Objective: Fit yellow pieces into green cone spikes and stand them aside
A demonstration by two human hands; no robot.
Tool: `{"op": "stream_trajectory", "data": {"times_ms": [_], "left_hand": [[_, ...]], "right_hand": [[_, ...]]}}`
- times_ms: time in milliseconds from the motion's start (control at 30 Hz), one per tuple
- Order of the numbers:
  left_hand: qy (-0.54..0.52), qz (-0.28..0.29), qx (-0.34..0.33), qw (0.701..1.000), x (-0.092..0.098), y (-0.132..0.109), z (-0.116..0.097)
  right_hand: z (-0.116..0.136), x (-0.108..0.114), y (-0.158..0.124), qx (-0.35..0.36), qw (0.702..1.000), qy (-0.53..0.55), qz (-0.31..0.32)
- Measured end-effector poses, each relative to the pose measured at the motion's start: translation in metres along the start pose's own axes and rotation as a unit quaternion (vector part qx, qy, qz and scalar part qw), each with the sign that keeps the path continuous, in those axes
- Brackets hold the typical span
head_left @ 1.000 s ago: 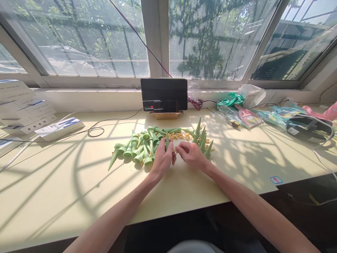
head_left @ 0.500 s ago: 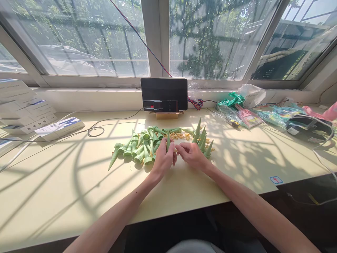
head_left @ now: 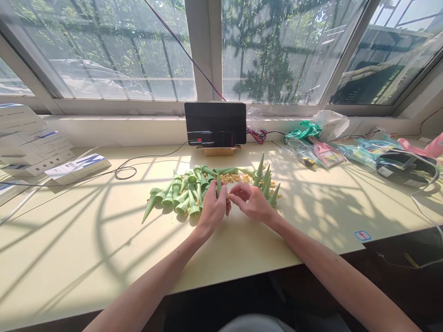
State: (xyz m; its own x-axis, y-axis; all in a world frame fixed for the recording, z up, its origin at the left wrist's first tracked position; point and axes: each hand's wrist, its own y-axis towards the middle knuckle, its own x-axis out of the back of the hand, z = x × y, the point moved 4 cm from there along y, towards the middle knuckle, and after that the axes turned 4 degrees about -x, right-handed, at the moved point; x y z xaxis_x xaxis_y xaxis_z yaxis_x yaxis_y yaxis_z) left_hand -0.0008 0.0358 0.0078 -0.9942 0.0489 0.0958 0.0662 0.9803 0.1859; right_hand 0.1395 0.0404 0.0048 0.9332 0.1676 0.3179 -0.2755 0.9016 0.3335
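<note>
My left hand (head_left: 212,207) is closed around a green plastic spike (head_left: 219,183), whose tip points up between thumb and fingers. Close beside it, my right hand (head_left: 254,202) pinches a small yellowish piece (head_left: 229,197) against the side of the held spike; whether it sits in the spike cannot be made out. Left of my hands lies a heap of green cone-shaped spikes (head_left: 192,199), several with round hollow ends showing. Past my right hand, several more spikes (head_left: 266,180) stand tip up. Small yellowish pieces (head_left: 230,177) are scattered behind my fingers, partly hidden.
A black tablet (head_left: 216,117) with a phone (head_left: 218,139) before it leans on a cardboard stand (head_left: 219,151) at the back. White boxes (head_left: 78,167) and a cable (head_left: 126,174) are at left. Plastic bags (head_left: 323,150) and a black headset-like device (head_left: 403,167) lie at right.
Both hands have shifted very slightly left. My right fingertips with the small piece have moved in closer to the spike in my left hand.
</note>
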Motion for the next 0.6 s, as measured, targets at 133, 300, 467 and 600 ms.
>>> {"op": "stream_trajectory", "data": {"times_ms": [133, 300, 467, 600], "left_hand": [[-0.003, 0.005, -0.004, 1.000, -0.0001, -0.0001, -0.0009], [0.012, 0.015, -0.009, 1.000, -0.0014, -0.0023, -0.0043], [0.006, 0.017, -0.008, 1.000, -0.0022, -0.0031, -0.0065], [0.008, 0.013, -0.009, 1.000, -0.0013, -0.0025, -0.0056]], "right_hand": [[0.0004, 0.0006, 0.0008, -0.011, 1.000, -0.014, -0.003], [-0.0007, 0.0002, -0.0001, -0.025, 0.999, -0.042, 0.005], [-0.0014, 0.0005, 0.0003, -0.026, 0.998, -0.052, 0.001], [0.0024, 0.0009, 0.0005, -0.028, 0.998, -0.053, 0.002]]}}
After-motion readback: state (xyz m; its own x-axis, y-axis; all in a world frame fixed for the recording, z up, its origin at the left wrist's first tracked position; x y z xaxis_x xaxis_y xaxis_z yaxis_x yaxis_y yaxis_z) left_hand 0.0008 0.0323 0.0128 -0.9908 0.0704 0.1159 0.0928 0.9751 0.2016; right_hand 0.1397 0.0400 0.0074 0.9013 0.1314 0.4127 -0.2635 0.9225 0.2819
